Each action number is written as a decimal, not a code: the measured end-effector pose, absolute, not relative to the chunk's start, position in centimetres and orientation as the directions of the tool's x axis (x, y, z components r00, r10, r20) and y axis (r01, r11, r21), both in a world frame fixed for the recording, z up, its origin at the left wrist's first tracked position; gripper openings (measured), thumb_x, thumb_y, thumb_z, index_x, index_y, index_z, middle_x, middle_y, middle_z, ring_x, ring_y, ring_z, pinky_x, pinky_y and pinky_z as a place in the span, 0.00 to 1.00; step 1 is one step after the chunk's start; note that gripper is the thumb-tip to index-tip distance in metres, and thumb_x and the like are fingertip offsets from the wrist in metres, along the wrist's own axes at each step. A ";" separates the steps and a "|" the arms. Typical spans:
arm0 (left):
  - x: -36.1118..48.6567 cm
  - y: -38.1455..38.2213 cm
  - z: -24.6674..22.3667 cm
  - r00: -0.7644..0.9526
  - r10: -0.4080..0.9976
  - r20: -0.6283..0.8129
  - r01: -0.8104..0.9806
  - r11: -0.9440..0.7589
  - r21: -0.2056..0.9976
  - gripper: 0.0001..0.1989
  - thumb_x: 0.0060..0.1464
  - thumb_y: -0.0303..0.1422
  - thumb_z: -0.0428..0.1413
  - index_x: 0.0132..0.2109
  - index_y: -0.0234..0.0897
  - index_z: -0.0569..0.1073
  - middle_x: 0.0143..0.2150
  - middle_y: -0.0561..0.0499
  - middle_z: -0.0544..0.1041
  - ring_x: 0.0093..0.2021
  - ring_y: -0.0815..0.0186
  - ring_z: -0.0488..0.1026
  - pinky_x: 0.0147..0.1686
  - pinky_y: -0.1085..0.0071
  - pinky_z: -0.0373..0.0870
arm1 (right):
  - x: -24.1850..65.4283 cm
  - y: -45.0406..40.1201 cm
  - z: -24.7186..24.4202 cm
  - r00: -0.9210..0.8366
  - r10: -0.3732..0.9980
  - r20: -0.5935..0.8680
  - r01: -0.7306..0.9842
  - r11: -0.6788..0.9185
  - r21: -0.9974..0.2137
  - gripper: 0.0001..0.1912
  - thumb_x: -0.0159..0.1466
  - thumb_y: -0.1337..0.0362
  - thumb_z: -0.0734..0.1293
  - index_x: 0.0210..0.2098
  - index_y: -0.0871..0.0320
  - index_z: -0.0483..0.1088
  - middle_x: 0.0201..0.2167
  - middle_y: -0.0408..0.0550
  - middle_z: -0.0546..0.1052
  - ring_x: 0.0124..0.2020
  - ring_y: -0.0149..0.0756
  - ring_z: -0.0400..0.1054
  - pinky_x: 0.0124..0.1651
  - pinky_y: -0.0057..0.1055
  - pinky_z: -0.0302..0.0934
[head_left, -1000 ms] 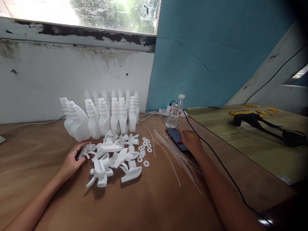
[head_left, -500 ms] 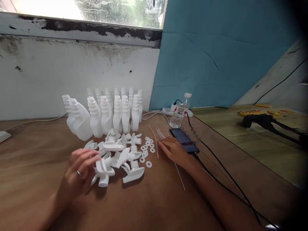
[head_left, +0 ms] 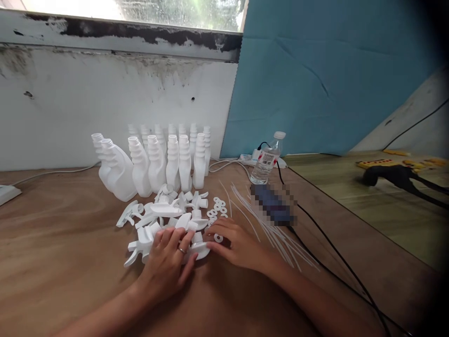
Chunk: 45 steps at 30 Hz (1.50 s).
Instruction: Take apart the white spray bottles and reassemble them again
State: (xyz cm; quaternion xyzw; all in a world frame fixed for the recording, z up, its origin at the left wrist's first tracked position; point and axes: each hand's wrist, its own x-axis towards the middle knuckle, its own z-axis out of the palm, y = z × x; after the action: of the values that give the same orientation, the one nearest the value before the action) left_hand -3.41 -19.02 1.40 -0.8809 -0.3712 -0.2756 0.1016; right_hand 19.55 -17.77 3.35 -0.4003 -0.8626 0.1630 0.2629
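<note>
on grained wood, half-curled hands touch curved plastic spray heads, grip unclear.

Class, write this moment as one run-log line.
left hand: over spray heads; right hand: by washers; white bottles: standing behind; thin tubes: right of washers

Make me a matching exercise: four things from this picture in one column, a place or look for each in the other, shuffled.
1. white bottles
2. spray heads
3. thin tubes
4. water bottle

A. see-through, with a white cap
B. heaped loosely, by the left hand
C. upright, near the wall
D. long strands strewn on the table

Pairs: 1-C, 2-B, 3-D, 4-A
</note>
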 end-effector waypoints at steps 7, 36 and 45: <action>-4.1 -19.4 1.1 0.560 0.613 0.558 0.710 -0.702 0.059 0.14 0.57 0.34 0.53 0.50 0.35 0.70 0.50 0.39 0.71 0.50 0.50 0.63 0.50 0.55 0.57 | 18.9 -18.3 1.8 -0.596 0.701 0.391 0.529 0.710 -0.465 0.04 0.65 0.62 0.65 0.37 0.57 0.70 0.35 0.48 0.75 0.40 0.38 0.65 0.48 0.40 0.59; -4.7 -19.8 0.5 0.554 0.570 0.607 0.559 -0.795 0.236 0.12 0.56 0.31 0.56 0.48 0.37 0.71 0.49 0.44 0.73 0.51 0.52 0.63 0.52 0.55 0.55 | 18.8 -19.0 2.5 -0.819 0.265 0.509 0.326 0.945 0.032 0.11 0.65 0.71 0.61 0.25 0.61 0.66 0.27 0.46 0.70 0.33 0.33 0.61 0.40 0.34 0.57; -4.5 -19.5 1.3 0.634 0.553 0.540 0.450 -0.832 0.324 0.12 0.56 0.27 0.55 0.48 0.35 0.69 0.42 0.45 0.76 0.44 0.57 0.67 0.46 0.58 0.59 | 22.2 -17.3 3.2 -0.625 0.739 0.252 0.692 0.674 -0.258 0.08 0.64 0.66 0.65 0.43 0.58 0.70 0.39 0.49 0.74 0.43 0.39 0.64 0.48 0.40 0.53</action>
State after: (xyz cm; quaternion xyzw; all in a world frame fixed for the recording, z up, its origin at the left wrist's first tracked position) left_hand -4.54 -19.53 1.25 -0.9004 -0.2785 -0.3246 -0.0796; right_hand 22.19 -17.26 3.23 -0.3981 -0.8988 0.0682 0.1703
